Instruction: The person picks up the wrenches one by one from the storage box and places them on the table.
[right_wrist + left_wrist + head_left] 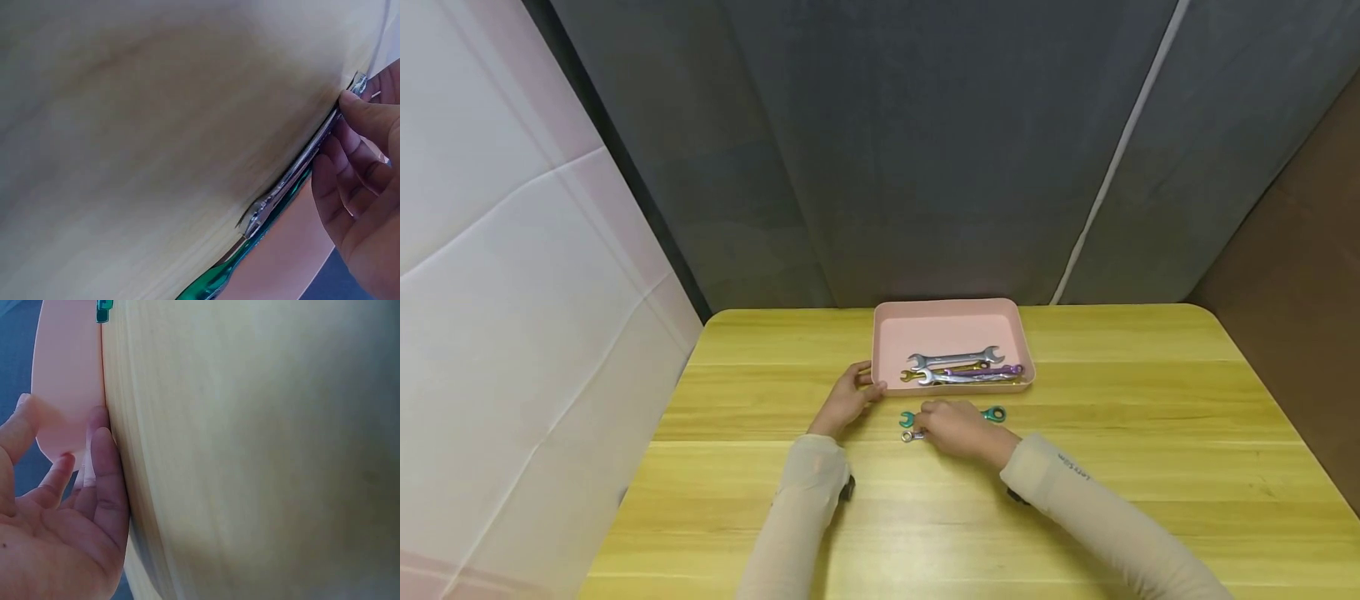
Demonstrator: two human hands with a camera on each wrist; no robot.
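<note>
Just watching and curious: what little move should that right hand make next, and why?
Probably close the fingers on the small silver wrench and lift it off the table. The right hand already touches it beside the green wrench, other wrenches lie in the pink tray, and the left hand steadies its corner.

Yellow wooden table (pixel 1150 433), rounded corners. Pink tray (pixel 951 321) is set at the far edge, centred. Green wrench (pixel 994 413) and silver wrench (pixel 912 436) are laid on the table just nearside of the tray.
</note>
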